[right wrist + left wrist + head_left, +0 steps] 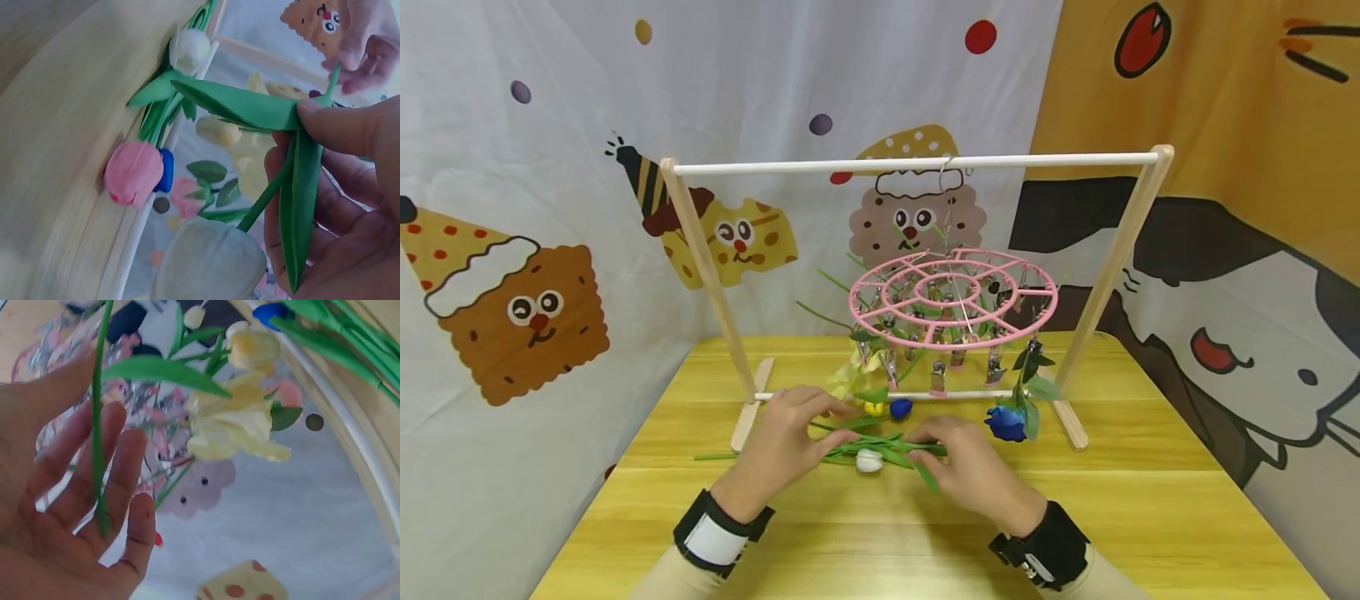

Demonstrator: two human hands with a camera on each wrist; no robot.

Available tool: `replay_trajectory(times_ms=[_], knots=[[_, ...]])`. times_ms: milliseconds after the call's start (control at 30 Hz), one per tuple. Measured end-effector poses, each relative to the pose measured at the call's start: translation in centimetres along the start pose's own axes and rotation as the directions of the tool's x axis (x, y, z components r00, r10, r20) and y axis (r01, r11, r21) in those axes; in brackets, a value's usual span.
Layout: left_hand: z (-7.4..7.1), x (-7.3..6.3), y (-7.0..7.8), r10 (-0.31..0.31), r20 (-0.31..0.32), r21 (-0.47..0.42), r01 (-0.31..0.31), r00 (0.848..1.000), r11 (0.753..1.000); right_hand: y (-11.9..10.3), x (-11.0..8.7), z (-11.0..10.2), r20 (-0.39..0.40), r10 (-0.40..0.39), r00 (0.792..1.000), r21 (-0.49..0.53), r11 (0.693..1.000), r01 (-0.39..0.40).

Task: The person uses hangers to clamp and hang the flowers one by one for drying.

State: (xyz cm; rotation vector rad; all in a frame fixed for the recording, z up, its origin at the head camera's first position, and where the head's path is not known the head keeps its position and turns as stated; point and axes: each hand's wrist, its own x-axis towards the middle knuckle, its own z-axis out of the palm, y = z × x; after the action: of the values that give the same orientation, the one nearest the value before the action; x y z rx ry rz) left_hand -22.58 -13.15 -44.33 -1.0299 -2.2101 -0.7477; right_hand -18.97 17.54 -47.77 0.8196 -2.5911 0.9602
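A white tulip (209, 259) with broad green leaves is held by the stem in my right hand (966, 467), whose thumb presses at the leaf base in the right wrist view. At the other end of that stem is my left hand (793, 442). Its thumb and forefinger pinch the stem (97, 431), which runs across the loosely curved other fingers. Between the hands, another white tulip (869, 461) lies on the table among green stems. A pink tulip (134, 174) and a blue tulip (901, 408) lie near the rack's bottom bar.
A pink round clip hanger (928, 344) hangs from the white top bar (805, 167) of a wooden rack. Yellow flowers (237, 422) and a blue rose (1006, 423) hang from its metal clips. The wooden table (880, 550) reaches a patterned cloth backdrop.
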Motion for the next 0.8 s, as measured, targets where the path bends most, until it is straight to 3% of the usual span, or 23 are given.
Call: replay_trajectory(times_ms=[67,133,200,267,333,367,433,533,700,800], knots=[[-0.7,-0.3,-0.4,-0.108,-0.05,-0.102,0.102,0.993,0.989,0.0,-0.4,-0.3,-0.037,0.014,0.999,0.0,1.0,-0.014],[-1.1,-0.5,-0.5,-0.229,-0.046,-0.283,0.207,0.972,0.937,0.0,-0.6,-0.4,-0.064,0.023,0.998,0.008,1.0,-0.023],[-1.4,-0.7,-0.3,-0.337,0.01,-0.466,0.302,0.941,0.831,0.0,-0.8,-0.5,-0.084,0.031,0.996,0.012,0.999,-0.03],[-1.5,-0.6,0.1,-0.407,0.073,-0.604,0.365,0.911,0.709,-0.1,-0.8,-0.4,-0.097,0.036,0.995,0.016,0.999,-0.034],[-1.4,-0.3,0.6,-0.444,0.104,-0.667,0.393,0.89,0.633,-0.2,-0.8,-0.3,-0.103,0.039,0.994,0.015,0.999,-0.038],[-1.4,-0.1,0.9,-0.455,0.106,-0.685,0.397,0.884,0.611,-0.2,-0.8,-0.2,-0.106,0.038,0.994,0.013,0.999,-0.037],[-1.2,0.4,1.4,-0.463,0.081,-0.697,0.383,0.882,0.607,-0.3,-0.7,-0.1,-0.11,0.03,0.994,0.006,1.0,-0.03],[-1.2,1.1,2.0,-0.441,0.026,-0.695,0.333,0.897,0.637,-0.6,-0.6,0.0,-0.116,0.009,0.993,-0.009,1.0,-0.01],[-1.5,2.3,3.2,-0.349,-0.058,-0.65,0.23,0.935,0.724,-1.7,-0.5,-0.5,-0.175,-0.075,0.982,-0.068,0.996,0.064],[-1.7,3.1,3.9,-0.282,-0.101,-0.599,0.168,0.954,0.783,-2.7,-0.4,-1.2,-0.248,-0.167,0.954,-0.108,0.984,0.144]])
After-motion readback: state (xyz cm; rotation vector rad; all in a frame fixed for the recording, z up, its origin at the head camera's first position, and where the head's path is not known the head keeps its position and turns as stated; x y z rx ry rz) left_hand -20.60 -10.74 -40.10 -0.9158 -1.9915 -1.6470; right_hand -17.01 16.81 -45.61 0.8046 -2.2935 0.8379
